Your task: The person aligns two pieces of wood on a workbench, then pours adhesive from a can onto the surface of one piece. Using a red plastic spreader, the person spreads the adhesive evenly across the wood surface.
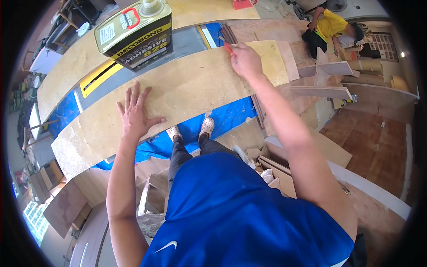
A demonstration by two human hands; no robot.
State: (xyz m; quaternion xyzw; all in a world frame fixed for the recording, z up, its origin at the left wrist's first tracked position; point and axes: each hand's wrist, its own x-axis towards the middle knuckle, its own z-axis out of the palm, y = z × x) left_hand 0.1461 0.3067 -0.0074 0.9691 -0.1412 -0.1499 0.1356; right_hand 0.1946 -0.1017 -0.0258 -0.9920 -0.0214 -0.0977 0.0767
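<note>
A long tan board lies across the worktop before me, its surface patchy with a shiny coating at the left end. My left hand rests on the board with fingers spread, holding nothing. At the board's far edge, toward the right, my right hand grips a small red-handled tool; its working end is too small to make out. A rectangular metal tin of Decobond contact adhesive stands upright just beyond the board, with a red carry handle and a pale cap on top.
Another tan board lies behind the tin. Blue sheeting shows below the board around my feet. At the upper right, a person in a yellow shirt crouches near joined wooden panels. Cardboard scraps lie close by my right side.
</note>
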